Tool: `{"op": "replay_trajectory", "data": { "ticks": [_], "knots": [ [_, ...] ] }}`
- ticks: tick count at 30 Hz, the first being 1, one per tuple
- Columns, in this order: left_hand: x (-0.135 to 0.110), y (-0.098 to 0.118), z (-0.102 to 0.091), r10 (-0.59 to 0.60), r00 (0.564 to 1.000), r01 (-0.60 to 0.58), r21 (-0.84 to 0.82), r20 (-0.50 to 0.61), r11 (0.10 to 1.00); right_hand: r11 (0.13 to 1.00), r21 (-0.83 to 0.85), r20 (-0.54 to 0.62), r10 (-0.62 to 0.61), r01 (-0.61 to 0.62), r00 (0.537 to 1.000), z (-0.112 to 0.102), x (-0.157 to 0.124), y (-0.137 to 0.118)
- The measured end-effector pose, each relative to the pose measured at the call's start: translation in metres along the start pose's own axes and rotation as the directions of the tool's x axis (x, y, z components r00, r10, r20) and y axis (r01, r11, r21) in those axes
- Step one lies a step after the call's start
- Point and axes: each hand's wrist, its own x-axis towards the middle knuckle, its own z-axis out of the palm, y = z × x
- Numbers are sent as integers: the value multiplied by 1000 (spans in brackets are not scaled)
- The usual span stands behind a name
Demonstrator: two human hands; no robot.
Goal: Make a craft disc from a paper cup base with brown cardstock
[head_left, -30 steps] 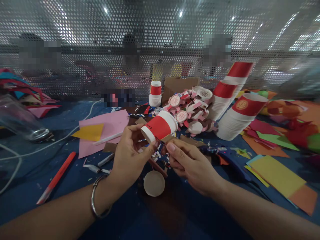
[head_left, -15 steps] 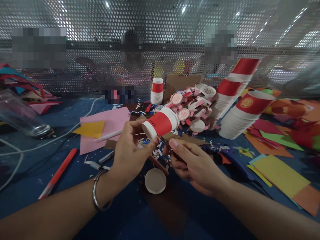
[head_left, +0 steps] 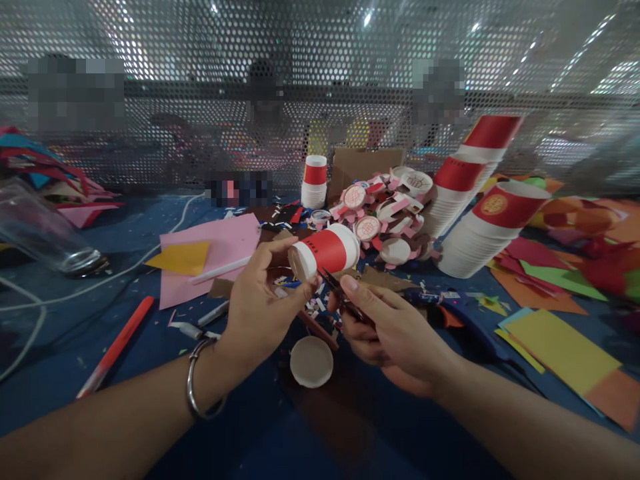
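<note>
My left hand [head_left: 263,303] is closed around a red and white paper cup [head_left: 326,251], held on its side with the base toward me, above the blue table. My right hand [head_left: 387,330] grips small dark scissors [head_left: 340,293], and their blades point up-left at the cup's base rim. A metal bangle [head_left: 197,390] sits on my left wrist. Below the two hands a cut round cup bottom [head_left: 311,361] lies on the table among paper scraps.
Leaning stacks of red and white cups [head_left: 483,220] and a pile of cut cup pieces [head_left: 385,213] lie behind. Pink paper [head_left: 210,260], a red pen [head_left: 117,347], a glass [head_left: 45,233] and cables sit left. Coloured sheets [head_left: 560,340] lie right. A perforated metal screen [head_left: 320,80] closes the back.
My left hand has turned the cup a little, so its base faces me more. The scissors have come into plainer view in my right hand, at the cup's base rim.
</note>
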Motion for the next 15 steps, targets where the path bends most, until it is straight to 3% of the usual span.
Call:
{"op": "replay_trajectory", "data": {
  "ticks": [15],
  "knots": [
    [-2, 1, -4, 91, 996, -86, 203, -15, 975, 998, 55, 7, 27, -28, 1000, 1, -1, 1]
  ]
}}
